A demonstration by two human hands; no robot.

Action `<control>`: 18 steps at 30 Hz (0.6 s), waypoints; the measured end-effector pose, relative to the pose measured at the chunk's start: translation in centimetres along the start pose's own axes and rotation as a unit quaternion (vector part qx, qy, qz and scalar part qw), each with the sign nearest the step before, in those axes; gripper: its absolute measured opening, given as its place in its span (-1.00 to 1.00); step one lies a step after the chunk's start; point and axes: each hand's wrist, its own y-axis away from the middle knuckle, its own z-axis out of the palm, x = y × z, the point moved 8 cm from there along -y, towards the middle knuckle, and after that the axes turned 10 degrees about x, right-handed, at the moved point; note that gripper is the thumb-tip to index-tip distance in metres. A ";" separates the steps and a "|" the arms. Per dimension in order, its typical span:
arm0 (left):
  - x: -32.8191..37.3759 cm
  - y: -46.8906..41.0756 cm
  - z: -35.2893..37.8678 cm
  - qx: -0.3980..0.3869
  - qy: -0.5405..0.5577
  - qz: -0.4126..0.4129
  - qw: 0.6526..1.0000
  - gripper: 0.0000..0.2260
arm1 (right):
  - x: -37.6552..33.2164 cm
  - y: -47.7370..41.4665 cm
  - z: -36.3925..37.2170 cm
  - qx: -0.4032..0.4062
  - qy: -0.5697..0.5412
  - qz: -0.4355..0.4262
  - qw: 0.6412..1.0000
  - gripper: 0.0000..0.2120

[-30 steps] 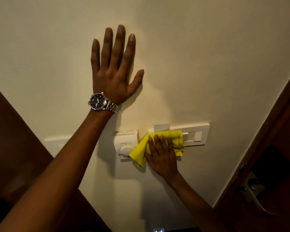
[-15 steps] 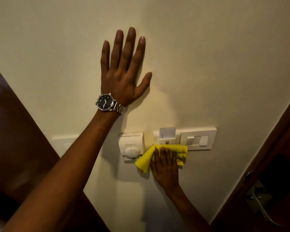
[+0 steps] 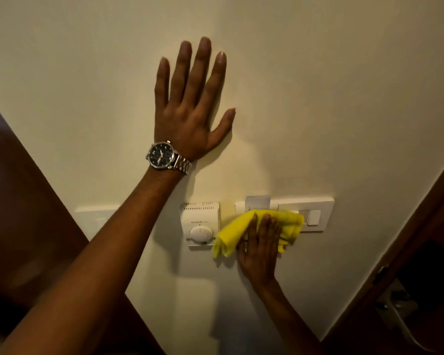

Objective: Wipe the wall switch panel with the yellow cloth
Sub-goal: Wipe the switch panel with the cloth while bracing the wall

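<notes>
Cream wall (image 3: pixel 318 85) fills nearly everything in front of me, plain matte paint under warm, dim light. Dark brown wood panelling (image 3: pixel 23 226) cuts in along the wall's lower left edge, and a dark wooden door (image 3: pixel 420 252) runs up its right edge, a metal lever handle (image 3: pixel 405 319) catching a little light low down.

My left hand (image 3: pixel 190 119) is spread flat on the wall, fingers wide, palm pressed to the paint, holding nothing. On that wrist sits my steel-bracelet watch (image 3: pixel 162 155), black dial; no maker's name readable from here.

Down lower, the white wall switch panel (image 3: pixel 318 213) lies toward the wall's right edge, a rocker showing at its right end and a small card slot standing up from its top edge. My right hand (image 3: pixel 260 249) has the fingers laid flat, not curled, pinning the yellow cloth (image 3: pixel 231 234) against the panel's left half; the bunched cloth spills out to both sides of my fingers.

Just left of the cloth, the white thermostat (image 3: pixel 200 224), vent slots along the top, round dial below. There's a small line of print above the dial, too faint to make out. Farther left, another pale plate (image 3: pixel 92 219) is half hidden behind my forearm.
</notes>
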 end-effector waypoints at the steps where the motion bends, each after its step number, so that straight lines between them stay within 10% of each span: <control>1: -0.1 -0.1 0.1 -0.001 0.003 -0.002 1.000 -0.33 | -0.3 -0.3 -0.1 0.003 -0.003 0.000 1.000 -0.39; 14: 0.1 0.2 -0.2 -0.002 -0.003 0.007 1.000 -0.34 | 0.1 3.5 -1.0 -0.026 0.014 -0.122 0.992 -0.42; 18: 0.0 0.2 0.0 0.005 -0.007 0.005 1.000 -0.33 | -1.0 1.3 -0.3 -0.021 0.004 -0.032 0.999 -0.40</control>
